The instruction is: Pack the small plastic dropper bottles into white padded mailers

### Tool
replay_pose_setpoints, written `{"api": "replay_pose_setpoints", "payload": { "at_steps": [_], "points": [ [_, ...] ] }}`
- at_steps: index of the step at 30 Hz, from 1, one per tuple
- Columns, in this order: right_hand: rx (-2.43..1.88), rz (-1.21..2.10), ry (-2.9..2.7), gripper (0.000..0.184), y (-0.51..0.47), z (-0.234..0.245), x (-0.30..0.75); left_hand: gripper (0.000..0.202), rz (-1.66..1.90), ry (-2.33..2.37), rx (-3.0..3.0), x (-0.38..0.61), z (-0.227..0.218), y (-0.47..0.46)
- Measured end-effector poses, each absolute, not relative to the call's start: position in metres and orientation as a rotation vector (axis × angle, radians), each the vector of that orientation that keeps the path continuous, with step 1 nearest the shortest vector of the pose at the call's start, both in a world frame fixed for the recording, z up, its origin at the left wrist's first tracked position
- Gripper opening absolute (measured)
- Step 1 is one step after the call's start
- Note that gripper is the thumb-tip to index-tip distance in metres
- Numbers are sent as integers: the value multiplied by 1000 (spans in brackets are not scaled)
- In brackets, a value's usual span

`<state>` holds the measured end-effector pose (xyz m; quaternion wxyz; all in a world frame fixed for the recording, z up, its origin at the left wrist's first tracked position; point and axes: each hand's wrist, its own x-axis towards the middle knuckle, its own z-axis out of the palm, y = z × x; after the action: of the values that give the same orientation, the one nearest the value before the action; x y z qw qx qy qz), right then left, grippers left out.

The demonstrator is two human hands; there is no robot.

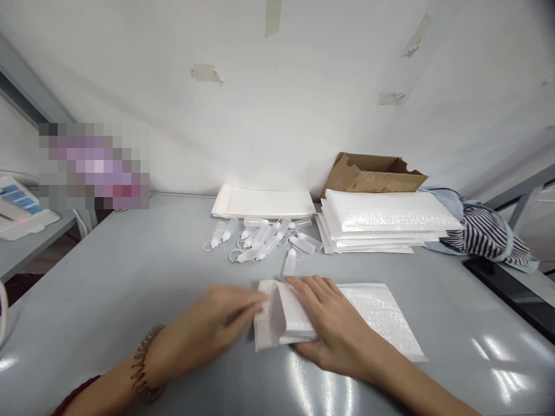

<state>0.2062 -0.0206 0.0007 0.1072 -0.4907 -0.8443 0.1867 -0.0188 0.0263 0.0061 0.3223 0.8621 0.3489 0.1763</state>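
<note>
Head view: padded mailer (pixel 381 312) between your two hands, dropper bottles behind

Your white padded mailer lies toward the front of the grey table (pixel 130 260), its mouth gaping toward the table's left edge and its bubbled end flat toward the right. Your right hand (pixel 332 320) clasps it across the middle, fingers extended over the top and thumb at the near side. Your left hand (pixel 212 320), blurred, has its thumb and fingertips close together at the mailer's flap (pixel 265 329); whether they pinch it, you cannot tell. A brown coil band (pixel 145 361) rings your left wrist. One translucent bottle (pixel 290 263) stands apart just beyond your right fingertips; whether they touch is unclear. Behind it, midway to the back edge, lies a loose cluster of similar bottles (pixel 262 240) with looped cap straps. Along the back edge rests a flat stack of white envelopes (pixel 269 202); toward the back right corner, a pile of padded mailers (pixel 394 212) sits before an open cardboard box (pixel 381 184). Striped cloth (pixel 494 231) and a black flat object (pixel 511 294) lie by the right edge.
</note>
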Motion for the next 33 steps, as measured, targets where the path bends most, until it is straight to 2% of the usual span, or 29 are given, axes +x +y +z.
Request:
{"api": "replay_pose_setpoints", "payload": {
  "at_steps": [3,5,8,10,16,21,25,33],
  "points": [
    [-1483,502,-2461,70,-18,3,214,25,650,1446,2429,-37,-1,49],
    [-1469,509,-2473,75,-17,3,216,34,712,1730,2434,-47,-5,62],
    [-1435,535,-2511,88,-18,4,217,60,640,1845,2447,-55,-11,74],
    [-1434,547,-2532,93,-19,4,217,65,542,1799,2450,-56,-15,78],
    [-1544,611,-2558,107,-20,9,223,44,520,1690,2370,-58,-25,88],
    [-1700,699,-2619,117,-20,10,239,37,533,1719,2321,-66,-19,93],
    [-1729,744,-2612,109,-18,11,256,37,509,1825,2216,-72,-8,94],
    [-1601,620,-2540,95,-13,13,260,35,616,1908,2114,-68,16,74]
  ]
}}
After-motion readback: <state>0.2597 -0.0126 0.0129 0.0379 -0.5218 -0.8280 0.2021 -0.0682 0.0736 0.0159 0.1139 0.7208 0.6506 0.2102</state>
